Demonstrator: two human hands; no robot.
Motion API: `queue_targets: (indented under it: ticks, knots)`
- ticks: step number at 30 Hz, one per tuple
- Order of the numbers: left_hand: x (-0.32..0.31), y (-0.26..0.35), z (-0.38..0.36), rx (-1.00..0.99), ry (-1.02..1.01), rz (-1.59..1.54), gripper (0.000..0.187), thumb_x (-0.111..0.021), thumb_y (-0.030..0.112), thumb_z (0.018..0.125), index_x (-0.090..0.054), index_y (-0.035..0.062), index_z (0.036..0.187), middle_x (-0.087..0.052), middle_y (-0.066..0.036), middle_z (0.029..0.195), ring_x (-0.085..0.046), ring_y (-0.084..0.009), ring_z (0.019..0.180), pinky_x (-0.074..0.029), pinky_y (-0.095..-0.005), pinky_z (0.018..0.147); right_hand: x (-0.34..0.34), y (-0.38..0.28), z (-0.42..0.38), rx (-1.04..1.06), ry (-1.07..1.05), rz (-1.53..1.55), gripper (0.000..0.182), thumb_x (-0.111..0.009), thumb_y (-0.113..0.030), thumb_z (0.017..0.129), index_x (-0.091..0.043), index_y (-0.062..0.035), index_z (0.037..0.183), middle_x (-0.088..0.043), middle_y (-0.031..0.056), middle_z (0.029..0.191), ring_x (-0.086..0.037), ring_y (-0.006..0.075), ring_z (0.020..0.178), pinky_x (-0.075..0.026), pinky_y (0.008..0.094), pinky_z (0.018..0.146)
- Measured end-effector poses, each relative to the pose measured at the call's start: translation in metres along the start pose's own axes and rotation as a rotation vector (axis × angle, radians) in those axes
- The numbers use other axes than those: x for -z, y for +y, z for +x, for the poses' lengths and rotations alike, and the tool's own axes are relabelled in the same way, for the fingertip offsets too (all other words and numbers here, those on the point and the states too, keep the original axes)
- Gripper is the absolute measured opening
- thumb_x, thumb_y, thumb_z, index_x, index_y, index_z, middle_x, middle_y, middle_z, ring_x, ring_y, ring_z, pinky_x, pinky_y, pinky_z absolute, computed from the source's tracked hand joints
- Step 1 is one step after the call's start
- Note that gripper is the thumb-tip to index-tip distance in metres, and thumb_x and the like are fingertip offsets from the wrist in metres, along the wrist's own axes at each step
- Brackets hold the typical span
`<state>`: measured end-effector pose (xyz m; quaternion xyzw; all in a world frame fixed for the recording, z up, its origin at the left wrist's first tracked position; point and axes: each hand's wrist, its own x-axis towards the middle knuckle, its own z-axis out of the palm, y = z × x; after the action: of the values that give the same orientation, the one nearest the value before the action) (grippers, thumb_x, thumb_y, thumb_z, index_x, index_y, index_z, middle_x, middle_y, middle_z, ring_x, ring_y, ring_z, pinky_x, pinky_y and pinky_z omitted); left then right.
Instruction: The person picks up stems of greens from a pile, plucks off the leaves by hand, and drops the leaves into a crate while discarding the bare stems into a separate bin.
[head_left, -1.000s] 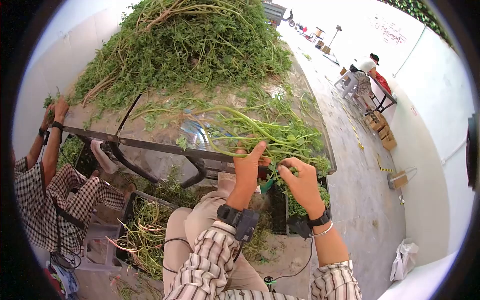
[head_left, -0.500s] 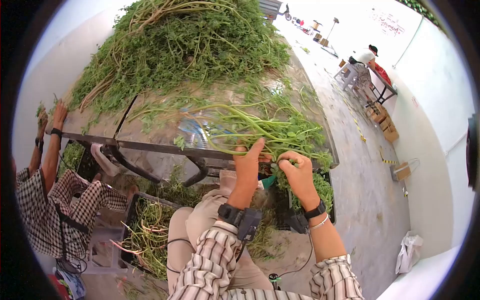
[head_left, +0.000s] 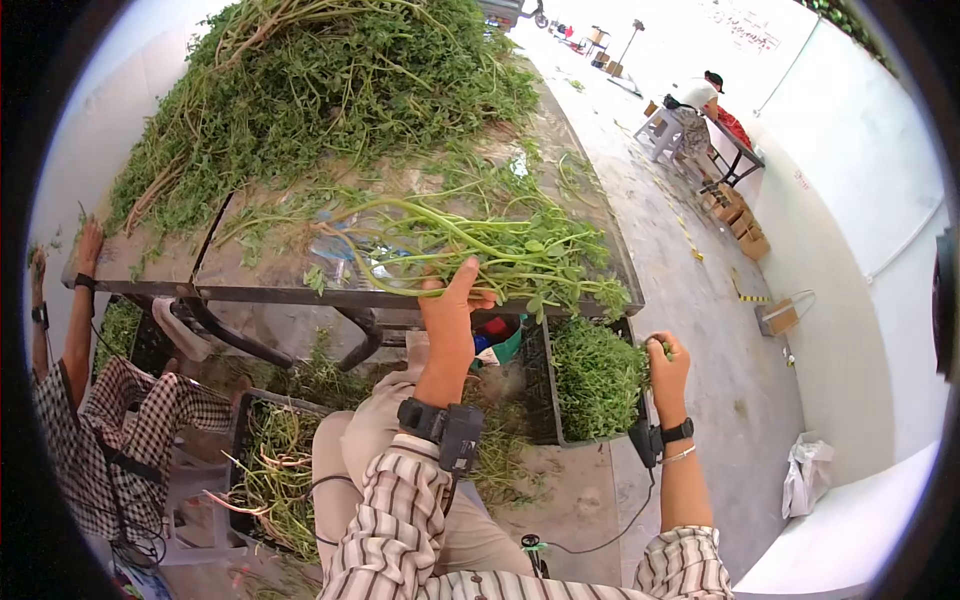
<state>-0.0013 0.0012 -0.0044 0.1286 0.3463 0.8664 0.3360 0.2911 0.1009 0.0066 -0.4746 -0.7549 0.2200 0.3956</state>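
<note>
Long green stems with leafy tips (head_left: 470,235) lie along the table's near edge. My left hand (head_left: 452,305) is closed round their lower side, thumb up, at that edge. To the right and lower, my right hand (head_left: 672,368) is closed in a pinch, with a bit of green showing at its fingertips. That hand is beside the right rim of a black crate (head_left: 548,385) filled with short leafy tips (head_left: 598,375). Behind the stems rises a large heap of leafy plants (head_left: 330,100).
The table (head_left: 265,272) has a dark metal edge. Another crate (head_left: 243,440) with bare stems stands at my left, near a co-worker in checked clothes (head_left: 75,420). Loose greens litter the floor. Another person (head_left: 695,105) works at a far table; a white bag (head_left: 806,475) lies right.
My right hand has come away from the stems, moving right and down to the crate's side. My left hand still holds the stems. The whole view has shifted slightly.
</note>
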Motion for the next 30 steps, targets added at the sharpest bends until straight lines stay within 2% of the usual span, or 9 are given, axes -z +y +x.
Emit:
queue_targets:
  ticks: [2, 5, 6, 10, 13, 19, 24, 27, 30]
  knots:
    - [0.001, -0.001, 0.000, 0.003, -0.002, 0.007, 0.023, -0.063, 0.017, 0.083, -0.054, 0.0011, 0.097, -0.058, -0.010, 0.076, -0.058, -0.0206, 0.060, -0.049, -0.0356, 0.051, 0.008, 0.032, 0.006, -0.171, -0.064, -0.008, 0.016, -0.054, -0.011, 0.077, -0.059, -0.0005, 0.087, -0.058, 0.0072, 0.072, -0.053, 0.0134, 0.067, -0.043, 0.0276, 0.063]
    - [0.000, 0.000, -0.002, -0.019, 0.018, 0.015, 0.023, -0.064, 0.017, 0.082, -0.055, -0.0002, 0.095, -0.058, -0.011, 0.076, -0.059, -0.0201, 0.059, -0.049, -0.0346, 0.048, 0.009, 0.101, 0.008, 0.114, -0.022, -0.220, 0.024, -0.056, -0.012, 0.076, -0.059, -0.0007, 0.097, -0.059, 0.0130, 0.087, -0.056, 0.0208, 0.074, -0.046, 0.0311, 0.068]
    - [-0.001, 0.001, -0.002, 0.000, 0.023, 0.022, 0.024, -0.064, 0.017, 0.081, -0.055, -0.0009, 0.094, -0.058, -0.012, 0.076, -0.059, -0.0196, 0.058, -0.049, -0.0336, 0.047, 0.008, 0.095, 0.009, 0.291, 0.046, -0.375, 0.027, -0.057, -0.013, 0.075, -0.059, -0.0007, 0.099, -0.059, 0.0138, 0.092, -0.057, 0.0223, 0.076, -0.047, 0.0319, 0.069]
    - [-0.005, 0.003, -0.003, -0.002, 0.029, 0.002, 0.026, -0.066, 0.018, 0.080, -0.055, -0.0024, 0.092, -0.058, -0.013, 0.076, -0.058, -0.0181, 0.057, -0.047, -0.0311, 0.044, 0.008, 0.045, 0.014, -0.017, -0.017, -0.061, 0.031, -0.057, -0.006, 0.073, -0.057, -0.0008, 0.104, -0.057, 0.0123, 0.098, -0.053, 0.0249, 0.094, -0.044, 0.0336, 0.079]
    - [-0.005, 0.003, -0.003, -0.019, 0.029, 0.011, 0.024, -0.066, 0.017, 0.080, -0.056, -0.0017, 0.092, -0.058, -0.012, 0.077, -0.058, -0.0178, 0.057, -0.047, -0.0311, 0.045, 0.000, -0.054, 0.011, 0.068, -0.111, 0.039, 0.033, -0.058, -0.003, 0.072, -0.057, -0.0017, 0.105, -0.058, 0.0126, 0.099, -0.050, 0.0259, 0.100, -0.041, 0.0349, 0.084]
    - [-0.005, 0.004, -0.004, -0.002, 0.035, 0.064, 0.029, -0.066, 0.020, 0.081, -0.054, -0.0005, 0.098, -0.059, -0.011, 0.081, -0.059, -0.0174, 0.058, -0.048, -0.0313, 0.048, -0.049, -0.135, 0.021, 0.681, -0.073, -0.154, 0.032, -0.058, -0.003, 0.070, -0.057, -0.0029, 0.102, -0.058, 0.0116, 0.092, -0.050, 0.0293, 0.093, -0.041, 0.0364, 0.082]
    - [-0.006, 0.007, -0.005, -0.002, 0.018, 0.093, 0.033, -0.065, 0.023, 0.081, -0.053, 0.0016, 0.105, -0.061, -0.010, 0.084, -0.061, -0.0176, 0.063, -0.051, -0.0312, 0.053, -0.071, -0.130, 0.028, 0.592, -0.199, -0.107, 0.026, -0.059, -0.001, 0.070, -0.061, -0.0025, 0.095, -0.057, 0.0102, 0.081, -0.048, 0.0281, 0.078, -0.041, 0.0376, 0.071]
    - [-0.006, 0.007, -0.008, -0.017, -0.068, 0.064, 0.038, -0.061, 0.022, 0.084, -0.048, 0.0009, 0.113, -0.059, -0.012, 0.098, -0.063, -0.0213, 0.075, -0.054, -0.0360, 0.066, -0.059, -0.145, 0.020, 0.712, -0.094, -0.101, 0.019, -0.058, 0.002, 0.070, -0.065, -0.0031, 0.088, -0.056, 0.0073, 0.074, -0.047, 0.0250, 0.070, -0.039, 0.0335, 0.062]
    - [-0.011, 0.005, -0.007, -0.032, -0.016, -0.085, 0.031, -0.062, 0.014, 0.083, -0.049, 0.0014, 0.108, -0.060, -0.011, 0.091, -0.064, -0.0201, 0.072, -0.055, -0.0312, 0.060, -0.051, -0.147, 0.006, 0.807, -0.108, -0.184, 0.021, -0.058, 0.002, 0.070, -0.065, -0.0035, 0.089, -0.056, 0.0070, 0.074, -0.047, 0.0249, 0.068, -0.040, 0.0341, 0.061]
